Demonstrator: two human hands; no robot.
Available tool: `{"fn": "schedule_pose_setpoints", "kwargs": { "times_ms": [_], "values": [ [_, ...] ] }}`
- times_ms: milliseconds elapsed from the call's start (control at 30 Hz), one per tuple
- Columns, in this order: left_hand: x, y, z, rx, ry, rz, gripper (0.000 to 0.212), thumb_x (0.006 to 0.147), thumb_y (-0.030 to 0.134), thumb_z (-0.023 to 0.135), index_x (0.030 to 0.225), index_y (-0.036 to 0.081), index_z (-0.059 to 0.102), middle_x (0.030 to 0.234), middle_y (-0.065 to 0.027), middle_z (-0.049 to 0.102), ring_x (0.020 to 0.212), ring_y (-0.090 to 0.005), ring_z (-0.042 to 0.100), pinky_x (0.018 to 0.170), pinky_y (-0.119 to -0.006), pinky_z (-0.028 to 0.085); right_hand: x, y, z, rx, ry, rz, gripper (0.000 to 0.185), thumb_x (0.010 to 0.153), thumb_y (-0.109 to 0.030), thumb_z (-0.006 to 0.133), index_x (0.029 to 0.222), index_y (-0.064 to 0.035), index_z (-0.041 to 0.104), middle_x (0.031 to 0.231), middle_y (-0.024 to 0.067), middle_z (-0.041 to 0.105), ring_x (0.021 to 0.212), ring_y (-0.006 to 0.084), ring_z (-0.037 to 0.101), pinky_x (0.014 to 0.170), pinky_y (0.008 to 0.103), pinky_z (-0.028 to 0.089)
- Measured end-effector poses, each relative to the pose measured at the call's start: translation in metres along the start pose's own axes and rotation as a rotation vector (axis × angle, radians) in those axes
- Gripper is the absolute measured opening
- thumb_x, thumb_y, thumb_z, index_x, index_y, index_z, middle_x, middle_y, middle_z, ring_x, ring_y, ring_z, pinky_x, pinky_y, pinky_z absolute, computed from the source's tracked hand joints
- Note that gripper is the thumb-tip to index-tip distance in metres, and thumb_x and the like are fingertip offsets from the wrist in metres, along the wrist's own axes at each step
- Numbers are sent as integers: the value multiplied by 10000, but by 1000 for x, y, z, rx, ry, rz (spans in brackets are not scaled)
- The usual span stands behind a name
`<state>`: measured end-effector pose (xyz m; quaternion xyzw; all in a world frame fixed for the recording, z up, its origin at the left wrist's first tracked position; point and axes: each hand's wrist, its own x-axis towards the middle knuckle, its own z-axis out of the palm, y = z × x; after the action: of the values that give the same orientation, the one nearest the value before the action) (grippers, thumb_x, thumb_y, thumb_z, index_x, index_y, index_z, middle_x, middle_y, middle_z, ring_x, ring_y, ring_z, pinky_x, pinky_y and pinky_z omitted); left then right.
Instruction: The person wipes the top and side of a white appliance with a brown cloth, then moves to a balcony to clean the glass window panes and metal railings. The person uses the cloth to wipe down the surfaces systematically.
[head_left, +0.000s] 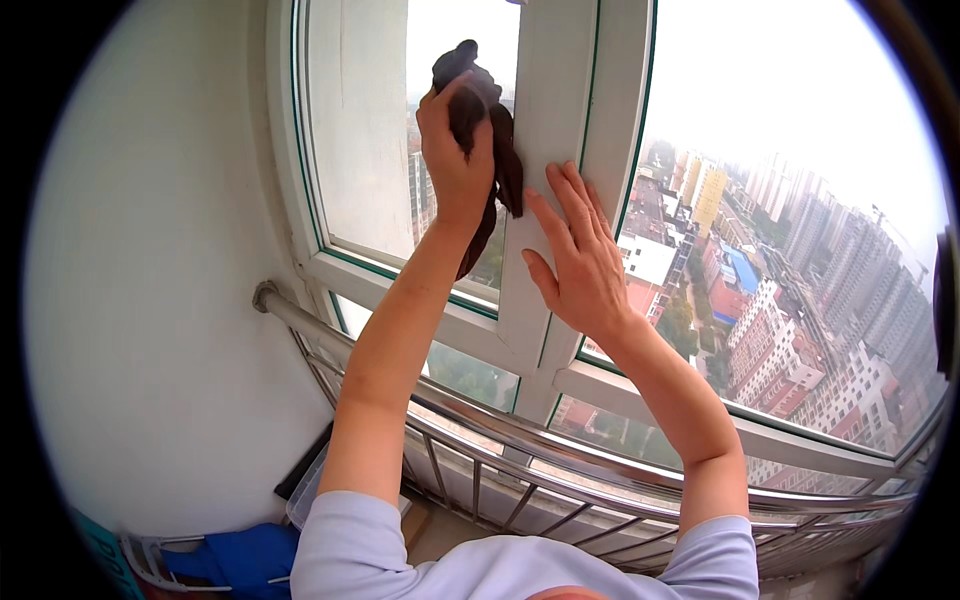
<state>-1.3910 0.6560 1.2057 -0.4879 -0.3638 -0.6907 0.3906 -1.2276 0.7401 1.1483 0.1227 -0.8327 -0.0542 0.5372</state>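
Observation:
A dark brown cloth (508, 161) is bunched in my left hand (457, 161), against the left window pane (364, 150) near its upper right part. One end of the cloth hangs down beside the wrist, over the edge of the white window frame (551, 90). My right hand (581, 251) lies with its fingers spread on the white upright of the frame, to the right of the cloth and lower. It holds nothing.
A stainless steel railing (555, 442) runs below the windows, in front of both forearms. A plain wall (157, 262) stands at the left. At the lower left are a blue folding seat (240, 559) and a clear plastic box (306, 487). High-rise buildings show outside the glass.

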Motion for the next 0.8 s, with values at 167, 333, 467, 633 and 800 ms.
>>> {"fn": "schedule_pose_setpoints", "kwargs": {
  "times_ms": [167,333,467,633,800],
  "values": [
    [13,39,47,509,-177,552,651,759,99,771,1369,100,543,1416,-170,478,1284,-391,465,1059,-466,442,-3,18,-7,211,255,52,583,881,-83,649,1411,-19,415,1471,270,402,1435,461,331,1160,535,316],
    [100,72,102,588,-14,677,414,784,62,715,1182,-8,623,1265,-208,559,1217,-399,499,1060,-495,414,24,31,-35,-4,299,-23,527,876,-79,632,1371,-50,454,1480,246,386,1460,443,294,1186,565,269],
    [56,60,96,710,-275,719,561,751,128,782,1285,116,611,1352,-92,555,1238,-335,515,1068,-439,456,18,42,-56,-12,268,16,478,875,-89,635,1330,-50,495,1460,223,412,1464,426,295,1186,571,267],
    [80,65,94,860,-247,1158,383,848,201,706,1225,161,646,1293,-45,588,1153,-272,549,974,-417,484,-4,53,-74,-91,220,12,400,859,-92,662,1244,-65,557,1434,204,440,1460,407,316,1185,584,279],
    [198,122,63,929,-128,812,338,774,69,731,1099,26,648,1095,-163,609,1067,-374,570,940,-450,489,27,43,-86,-95,361,-25,361,851,-85,685,1198,-100,588,1443,148,450,1446,380,357,1145,570,366]
  ]
}}
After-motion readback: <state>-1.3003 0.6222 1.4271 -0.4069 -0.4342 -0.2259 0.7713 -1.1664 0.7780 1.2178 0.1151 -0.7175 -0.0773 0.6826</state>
